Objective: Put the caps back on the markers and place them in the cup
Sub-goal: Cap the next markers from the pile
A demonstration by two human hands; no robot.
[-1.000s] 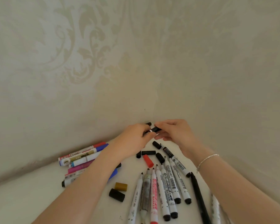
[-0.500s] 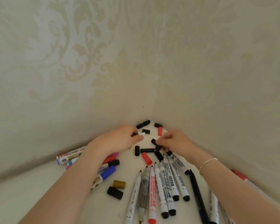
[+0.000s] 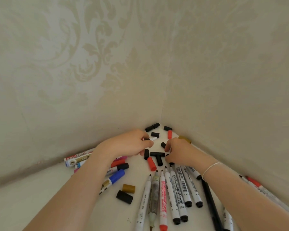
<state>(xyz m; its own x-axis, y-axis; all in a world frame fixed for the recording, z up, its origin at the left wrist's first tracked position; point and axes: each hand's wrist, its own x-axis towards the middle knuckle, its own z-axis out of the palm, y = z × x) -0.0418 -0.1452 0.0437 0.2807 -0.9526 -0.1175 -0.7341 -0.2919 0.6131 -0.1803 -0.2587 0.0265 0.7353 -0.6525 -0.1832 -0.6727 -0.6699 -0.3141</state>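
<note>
Black caps (image 3: pixel 157 157) lay just left of our right hand (image 3: pixel 178 152), fingers curled over them, while our left hand (image 3: pixel 132 144) pinched a marker (image 3: pixel 151 139) pointing right.

Evenly lit, soft and diffuse, fairly bright with a warm beige cast. No hard glare. Only faint, soft shadows under the forearms and beside the markers (image 3: pixel 172 194) on the table (image 3: pixel 32 202). Strong wide-angle bending toward the frame edges, walls (image 3: pixel 73 64) curving. Mild softness overall, print on barrels readable near centre, smeared at the bottom.
</note>
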